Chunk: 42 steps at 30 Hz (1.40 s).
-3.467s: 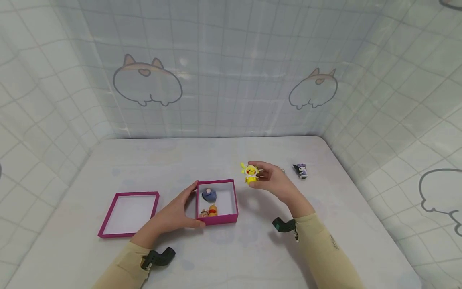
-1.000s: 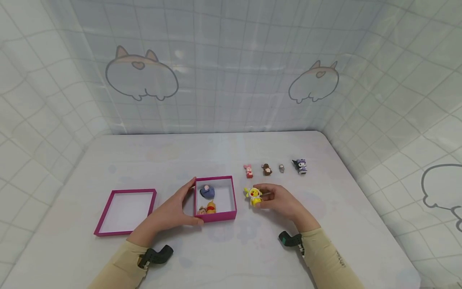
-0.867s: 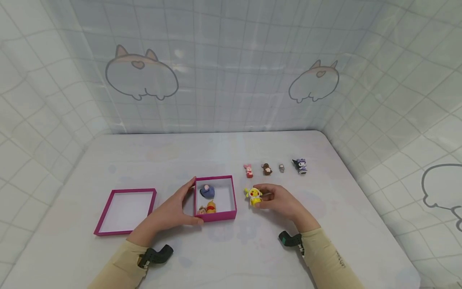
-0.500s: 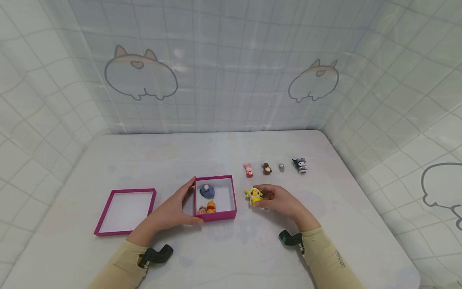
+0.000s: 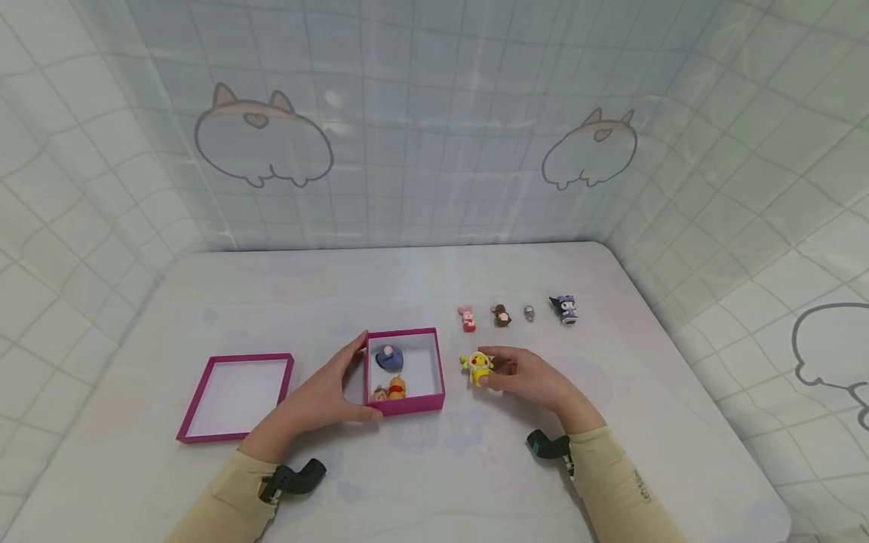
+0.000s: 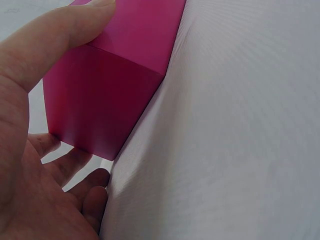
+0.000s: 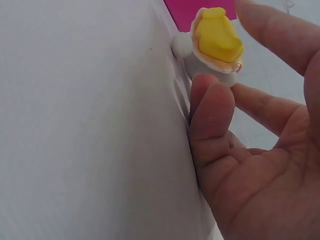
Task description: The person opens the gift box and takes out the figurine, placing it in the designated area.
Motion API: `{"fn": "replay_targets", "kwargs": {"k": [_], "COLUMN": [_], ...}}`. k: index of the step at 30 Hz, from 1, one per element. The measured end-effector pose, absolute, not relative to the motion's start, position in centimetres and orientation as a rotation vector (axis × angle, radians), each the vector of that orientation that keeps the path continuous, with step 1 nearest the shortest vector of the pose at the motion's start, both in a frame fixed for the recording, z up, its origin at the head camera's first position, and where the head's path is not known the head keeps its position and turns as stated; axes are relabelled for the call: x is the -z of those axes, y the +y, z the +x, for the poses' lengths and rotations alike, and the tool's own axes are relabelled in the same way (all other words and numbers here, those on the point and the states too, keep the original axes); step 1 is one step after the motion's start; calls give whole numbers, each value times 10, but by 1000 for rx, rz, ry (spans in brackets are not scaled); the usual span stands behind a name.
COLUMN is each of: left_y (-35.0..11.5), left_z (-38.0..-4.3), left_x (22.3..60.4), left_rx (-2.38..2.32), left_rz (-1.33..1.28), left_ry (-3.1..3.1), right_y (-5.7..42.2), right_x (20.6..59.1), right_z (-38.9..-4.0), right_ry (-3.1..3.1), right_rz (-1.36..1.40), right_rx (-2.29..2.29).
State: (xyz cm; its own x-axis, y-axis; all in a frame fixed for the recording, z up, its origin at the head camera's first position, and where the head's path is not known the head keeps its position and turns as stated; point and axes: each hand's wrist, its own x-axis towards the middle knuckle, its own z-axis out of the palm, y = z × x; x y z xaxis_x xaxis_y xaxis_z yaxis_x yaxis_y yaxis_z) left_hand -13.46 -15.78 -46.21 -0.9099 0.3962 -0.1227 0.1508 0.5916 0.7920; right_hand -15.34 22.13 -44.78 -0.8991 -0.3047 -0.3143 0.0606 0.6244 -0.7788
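My left hand [image 5: 317, 401] grips the left side of a magenta box [image 5: 410, 406], thumb at the front wall and fingers round the back corner. Inside the box lie a blue-grey figurine [image 5: 390, 359], a Winnie-the-Pooh figurine [image 5: 397, 388] and a small pinkish-brown figurine [image 5: 380, 394]. To the right of the box, my right hand [image 5: 532, 382] pinches a yellow Pikachu figurine [image 5: 479, 371] in a white hood, close over the table. In the right wrist view, the yellow-and-white figurine [image 7: 217, 42] sits between thumb and fingers, low at the tabletop.
A magenta-rimmed lid [image 5: 288, 381] lies inside-up to the left. Behind my right hand stands a row: a pink-and-red piglet figurine [image 5: 467, 319], a brown figurine [image 5: 501, 316], a tiny grey figurine [image 5: 529, 313] and a black-and-purple figurine [image 5: 566, 309].
Since the oldest frame, my right hand has brought the Pikachu figurine down and nearer to me, uncovering the row behind. Over the last second both hands stay nearly still.
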Motion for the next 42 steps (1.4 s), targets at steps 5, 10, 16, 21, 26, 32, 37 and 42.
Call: {"fn": "replay_targets", "kwargs": {"k": [5, 10, 16, 21, 26, 32, 37, 42], "left_y": [-158, -159, -160, -161, -161, -161, -160, -158], "left_z": [-133, -132, -133, -132, -130, -128, -129, -131], "left_x": [460, 459, 459, 461, 461, 461, 461, 459], "left_rx": [-1233, -1257, -1272, -1283, -1280, -1277, -1253, -1249], "left_rz": [439, 443, 439, 428, 412, 405, 402, 408], "left_ry": [2536, 2526, 2518, 2519, 2519, 2511, 2506, 2506], "right_y": [223, 223, 224, 227, 227, 226, 218, 207], "right_x": [445, 444, 441, 436, 433, 432, 421, 405], "right_z": [-154, -156, -159, -160, -159, -159, -159, -163], "right_ry": [2446, 2404, 2416, 2453, 2399, 2379, 2385, 2428], "right_rz": [-211, -197, -159, -134, -136, -168, -262, -368], "right_rx": [1176, 1244, 1314, 1454, 1617, 1692, 1673, 1617]}}
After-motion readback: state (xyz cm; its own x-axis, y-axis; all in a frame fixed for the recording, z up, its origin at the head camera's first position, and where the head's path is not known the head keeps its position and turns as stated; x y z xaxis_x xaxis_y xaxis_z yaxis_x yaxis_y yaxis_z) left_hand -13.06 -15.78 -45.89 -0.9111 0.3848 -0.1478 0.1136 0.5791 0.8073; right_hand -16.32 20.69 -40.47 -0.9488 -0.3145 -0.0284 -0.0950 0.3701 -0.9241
